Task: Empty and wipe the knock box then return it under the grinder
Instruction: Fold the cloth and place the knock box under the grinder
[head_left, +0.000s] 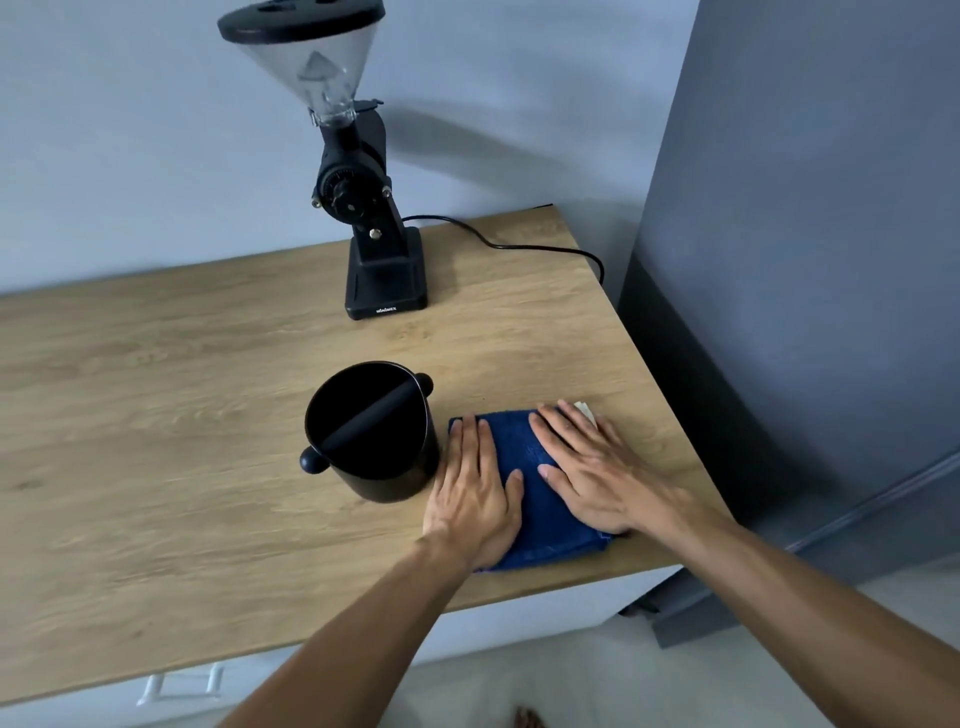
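Note:
A black round knock box (371, 431) with a bar across its mouth stands upright on the wooden counter (171, 415), in front of the black coffee grinder (363, 208). Its inside looks dark. Just to its right lies a folded blue cloth (530, 493). My left hand (475, 488) rests flat on the cloth's left part, fingers spread, close to the box's side. My right hand (592, 467) lies flat on the cloth's right part. Neither hand grips anything.
The grinder's black cord (519, 247) trails right and drops off the counter's edge. A grey fridge (810, 260) stands right beside the counter. A small white scrap (584, 409) peeks out at the cloth's far corner. The counter's front edge is near my forearms.

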